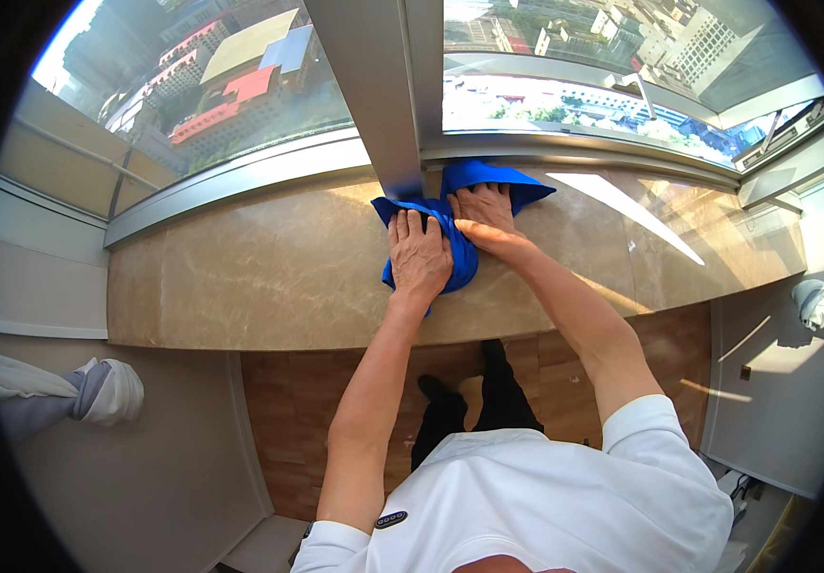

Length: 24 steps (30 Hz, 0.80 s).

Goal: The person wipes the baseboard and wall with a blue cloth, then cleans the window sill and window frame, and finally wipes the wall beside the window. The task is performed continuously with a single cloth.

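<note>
A blue cloth (463, 259) lies bunched on the tan marble windowsill (268, 265), against the foot of the metal window post. My left hand (417, 256) rests palm down on its left part, fingers pointing towards the window. Just right of it and a little farther forward, my right hand (487, 208) presses on the cloth's right part, with some fingertips tucked under a fold. Part of the cloth spreads beyond the right fingers towards the window frame. The undersides of both hands are hidden.
A wide metal post (372, 86) divides the windows. The right window (713, 64) stands ajar, with a handle (642, 93) on its frame. Knotted curtains hang at the left (107, 390) and right (816, 301). The sill's front edge runs above a wooden floor (297, 422).
</note>
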Tool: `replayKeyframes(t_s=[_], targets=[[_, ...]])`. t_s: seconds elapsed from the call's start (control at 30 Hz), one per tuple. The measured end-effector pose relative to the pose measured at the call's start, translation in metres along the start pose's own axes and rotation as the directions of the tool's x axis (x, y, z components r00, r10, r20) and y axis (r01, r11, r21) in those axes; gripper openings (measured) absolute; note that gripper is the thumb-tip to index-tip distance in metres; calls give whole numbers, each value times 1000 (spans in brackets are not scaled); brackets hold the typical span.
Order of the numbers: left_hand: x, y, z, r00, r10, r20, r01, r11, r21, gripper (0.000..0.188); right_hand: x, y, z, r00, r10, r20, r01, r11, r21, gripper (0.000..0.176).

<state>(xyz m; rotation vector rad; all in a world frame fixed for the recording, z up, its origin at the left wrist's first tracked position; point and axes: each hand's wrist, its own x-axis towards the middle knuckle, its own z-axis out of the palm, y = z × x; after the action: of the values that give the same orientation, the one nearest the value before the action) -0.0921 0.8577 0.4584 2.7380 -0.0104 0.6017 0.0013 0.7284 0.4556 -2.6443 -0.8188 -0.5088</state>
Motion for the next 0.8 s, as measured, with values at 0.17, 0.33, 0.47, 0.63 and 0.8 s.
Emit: replayKeyframes(t_s=[0.17,0.33,0.47,0.63,0.8], targets=[[2,1,1,1000,-24,-1,24,999,23,28,6,-1,8,998,18,-65,-18,1000,-5,29],[0,4,6,999,-48,-9,49,996,79,27,8,-5,8,998,56,-29,-55,998,33,30],[0,14,13,999,-48,-21,49,996,68,28,6,3,9,999,28,-21,-27,997,72,28],[5,39,27,994,79,-80,-76,997,33,28,-7,42,1,991,-59,-116,71,993,99,25],[23,79,53,972,194,-134,-198,980,-15,20,-30,97,-19,990,78,-118,-79,997,-6,25]])
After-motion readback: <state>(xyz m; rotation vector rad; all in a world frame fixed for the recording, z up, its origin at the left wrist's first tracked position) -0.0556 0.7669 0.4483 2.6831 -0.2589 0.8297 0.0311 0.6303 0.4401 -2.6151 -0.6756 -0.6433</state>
